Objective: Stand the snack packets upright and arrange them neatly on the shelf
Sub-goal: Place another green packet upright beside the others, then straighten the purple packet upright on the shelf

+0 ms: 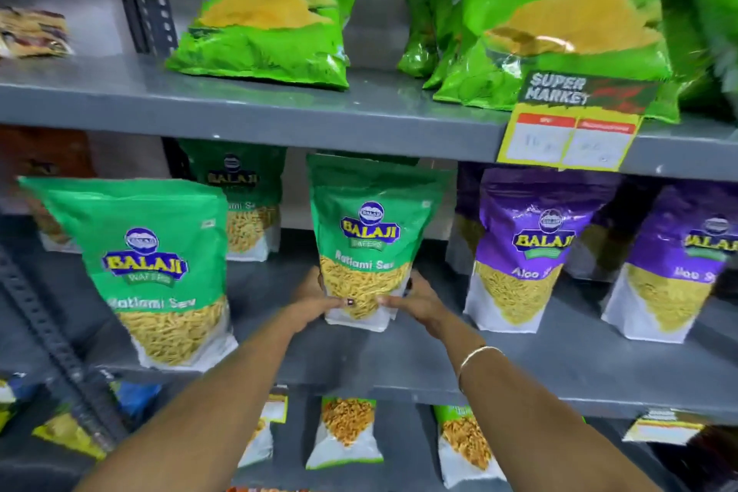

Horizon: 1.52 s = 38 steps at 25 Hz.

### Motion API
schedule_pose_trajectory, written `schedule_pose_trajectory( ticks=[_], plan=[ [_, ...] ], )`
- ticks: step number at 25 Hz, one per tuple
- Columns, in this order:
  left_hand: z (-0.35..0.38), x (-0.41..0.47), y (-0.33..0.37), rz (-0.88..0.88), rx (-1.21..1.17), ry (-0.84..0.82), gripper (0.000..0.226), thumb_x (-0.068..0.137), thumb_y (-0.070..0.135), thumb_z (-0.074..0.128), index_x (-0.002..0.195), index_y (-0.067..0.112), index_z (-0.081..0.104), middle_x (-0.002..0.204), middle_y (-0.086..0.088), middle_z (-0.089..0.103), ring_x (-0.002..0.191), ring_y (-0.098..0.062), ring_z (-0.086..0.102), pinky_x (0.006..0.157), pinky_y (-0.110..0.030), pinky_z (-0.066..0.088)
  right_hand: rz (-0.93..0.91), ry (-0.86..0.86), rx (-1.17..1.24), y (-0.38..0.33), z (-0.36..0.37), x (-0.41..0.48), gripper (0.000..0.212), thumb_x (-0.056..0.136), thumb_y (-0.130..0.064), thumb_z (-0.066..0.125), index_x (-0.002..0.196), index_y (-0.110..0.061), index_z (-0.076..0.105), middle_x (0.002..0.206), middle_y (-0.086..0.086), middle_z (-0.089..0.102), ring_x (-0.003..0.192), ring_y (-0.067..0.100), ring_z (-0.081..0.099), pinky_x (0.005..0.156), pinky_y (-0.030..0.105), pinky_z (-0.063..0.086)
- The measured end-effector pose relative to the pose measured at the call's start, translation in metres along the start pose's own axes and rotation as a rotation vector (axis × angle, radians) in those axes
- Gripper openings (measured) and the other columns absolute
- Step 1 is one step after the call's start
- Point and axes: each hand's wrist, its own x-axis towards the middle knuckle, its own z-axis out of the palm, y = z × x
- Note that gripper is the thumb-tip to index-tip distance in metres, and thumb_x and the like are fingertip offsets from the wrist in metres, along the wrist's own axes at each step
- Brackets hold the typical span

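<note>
Two bare forearms reach forward from the bottom of the view, the right one wearing a thin bangle (pixel 477 355). The left hand (pixel 315 302) and right hand (pixel 415 302) meet at the lower part of a green Balaji Ratlami Sev packet (pixel 369 248), fingers wrapped round its two sides and grasping it just above its white base. The packet stands upright on the middle shelf (pixel 419 367), set back from the front edge, about midway along it. A matching green packet (pixel 159 272) stands nearer the front edge to the left, leaning slightly, with another green one (pixel 243 200) behind it by the back wall. Purple Balaji Aloo Sev packets (pixel 527 252) stand to the right. On the upper shelf (pixel 239 108), bright green Crunchem bags (pixel 275 16) slump backwards, beside a yellow price tag (pixel 567 140) on its front edge. The pouch looks light, glossy and slippery, soft in the middle with crushable contents, so holding low at the side seams near the flat base seems the steadiest grip
</note>
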Motion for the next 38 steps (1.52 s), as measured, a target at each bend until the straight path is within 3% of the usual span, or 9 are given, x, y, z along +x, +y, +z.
schedule_pose_trajectory(
  ticks=[5, 9, 15, 20, 24, 27, 30, 35, 38],
  plan=[
    [0.001, -0.024, -0.007, -0.027, 0.020, 0.035, 0.056, 0.067, 0.003, 0.080, 0.117, -0.002, 0.055, 0.122, -0.010, 0.063, 0.103, -0.018, 0.057, 0.082, -0.025, 0.044, -0.004, -0.020, -0.001, 0.012, -0.004, -0.013, 0.070, 0.068, 0.009, 0.074, 0.129, 0.002, 0.042, 0.131, 0.018, 0.056, 0.117, 0.027, 0.055, 0.088, 0.029, 0.049],
    [-0.006, -0.051, -0.008, -0.038, 0.197, -0.009, 0.066, 0.062, 0.019, 0.084, 0.120, 0.005, 0.057, 0.127, -0.009, 0.063, 0.115, -0.027, 0.058, 0.097, -0.036, 0.048, -0.043, -0.052, -0.048, 0.008, -0.002, -0.046, 0.069, 0.068, 0.007, 0.074, 0.130, -0.001, 0.044, 0.126, 0.012, 0.058, 0.112, 0.022, 0.056, 0.078, 0.015, 0.052],
    [-0.008, -0.075, -0.009, -0.007, 0.212, -0.010, 0.064, 0.065, 0.021, 0.082, 0.122, 0.007, 0.056, 0.131, -0.010, 0.061, 0.119, -0.026, 0.056, 0.095, -0.033, 0.045, -0.046, -0.008, -0.090, 0.006, 0.005, -0.076, 0.066, 0.070, 0.005, 0.074, 0.129, -0.002, 0.046, 0.127, 0.012, 0.058, 0.116, 0.024, 0.054, 0.090, 0.030, 0.050],
    [-0.010, -0.081, -0.011, -0.009, 0.198, -0.017, 0.060, 0.067, 0.020, 0.080, 0.120, 0.004, 0.056, 0.128, -0.013, 0.062, 0.118, -0.029, 0.056, 0.097, -0.035, 0.045, 0.023, 0.008, -0.101, 0.004, 0.010, -0.089, 0.060, 0.076, -0.002, 0.071, 0.130, -0.006, 0.045, 0.122, 0.008, 0.057, 0.095, 0.012, 0.054, 0.062, 0.015, 0.042],
    [-0.010, -0.085, -0.010, 0.023, 0.194, -0.041, 0.061, 0.070, 0.019, 0.078, 0.123, 0.004, 0.053, 0.131, -0.013, 0.059, 0.122, -0.029, 0.053, 0.099, -0.035, 0.043, 0.023, 0.037, -0.138, 0.008, 0.012, -0.087, 0.067, 0.075, -0.007, 0.074, 0.133, -0.008, 0.041, 0.129, 0.008, 0.056, 0.117, 0.021, 0.052, 0.073, 0.023, 0.047],
    [-0.018, -0.086, -0.008, -0.063, 0.296, -0.166, 0.076, 0.071, 0.027, 0.077, 0.132, 0.006, 0.037, 0.138, -0.010, 0.050, 0.126, -0.028, 0.048, 0.100, -0.037, 0.042, 0.028, 0.008, -0.146, 0.014, 0.007, -0.086, 0.077, 0.072, -0.009, 0.076, 0.137, -0.007, 0.036, 0.139, 0.012, 0.049, 0.128, 0.024, 0.046, 0.098, 0.033, 0.045],
    [-0.032, -0.088, 0.003, -0.276, 0.562, -0.419, 0.057, 0.081, 0.036, 0.065, 0.122, 0.005, 0.040, 0.109, -0.011, 0.059, 0.110, -0.026, 0.059, 0.083, -0.036, 0.049, 0.129, 0.113, -0.269, 0.024, -0.017, -0.093, 0.088, 0.072, -0.019, 0.077, 0.142, -0.004, 0.027, 0.144, 0.014, 0.038, 0.134, 0.028, 0.038, 0.111, 0.039, 0.036],
    [0.014, -0.104, 0.043, -0.505, 0.657, -1.012, 0.033, 0.097, 0.032, 0.036, 0.094, 0.003, 0.052, 0.142, -0.025, 0.043, 0.136, -0.035, 0.039, 0.109, -0.048, 0.033, 0.198, 0.331, -0.411, 0.035, -0.092, -0.107, 0.073, 0.074, -0.019, 0.076, 0.132, 0.003, 0.038, 0.097, 0.003, 0.046, 0.077, 0.012, 0.046, 0.067, 0.022, 0.038],
    [0.068, -0.103, 0.073, -0.290, 0.478, -0.915, 0.044, 0.096, 0.025, 0.042, 0.126, -0.007, 0.042, 0.123, -0.027, 0.050, 0.120, -0.037, 0.051, 0.106, -0.056, 0.038, 0.183, 0.426, -0.415, 0.034, -0.139, -0.104, 0.073, 0.074, -0.018, 0.076, 0.133, 0.002, 0.037, 0.109, 0.012, 0.050, 0.098, 0.022, 0.052, 0.080, 0.028, 0.040]
  ],
)
